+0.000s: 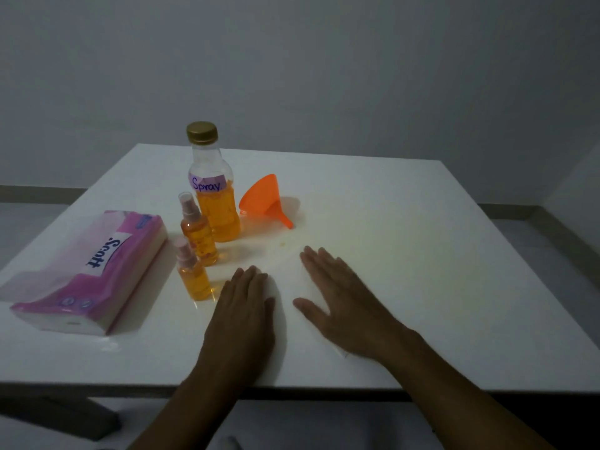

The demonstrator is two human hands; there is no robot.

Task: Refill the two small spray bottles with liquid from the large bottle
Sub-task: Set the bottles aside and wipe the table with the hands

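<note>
The large clear bottle (pixel 214 196) stands upright with a gold cap on, a purple "Spray" label and orange liquid in its lower half. Two small spray bottles stand in front of it, both capped and holding orange liquid: the far one (pixel 197 233) touches the large bottle's front, the near one (pixel 192 272) stands closest to me. An orange funnel (pixel 264 199) lies on its side to the right of the large bottle. My left hand (pixel 243 306) lies flat on the table just right of the near spray bottle. My right hand (pixel 341 303) lies flat, fingers spread, holding nothing.
A pink Scott tissue pack (pixel 91 271) lies at the left of the white table (pixel 438 254). A few small drops of liquid (pixel 283 244) sit below the funnel's spout. The table's near edge runs under my forearms; grey walls stand behind.
</note>
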